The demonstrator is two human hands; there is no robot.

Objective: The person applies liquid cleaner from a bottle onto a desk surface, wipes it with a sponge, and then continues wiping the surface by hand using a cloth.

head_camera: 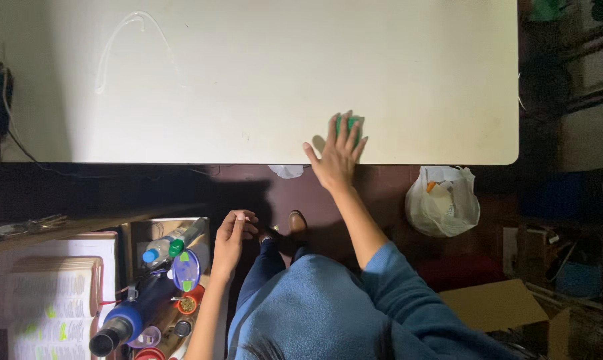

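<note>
My right hand [337, 152] lies flat on a green sponge [348, 124] near the front edge of a white table [261, 80]. Only the top of the sponge shows past my fingertips. My left hand [233, 239] hangs below the table edge with its fingers loosely curled and nothing in it. It hovers beside a box of bottles [165, 287] at my left. A thin curved streak of liquid [118, 47] marks the table's far left part.
A white plastic bag [443, 201] with rubbish sits on the dark floor under the table's right end. A crumpled tissue [287, 171] lies by the table edge. An open book [48, 300] lies at lower left. A cardboard box [508, 310] stands at lower right.
</note>
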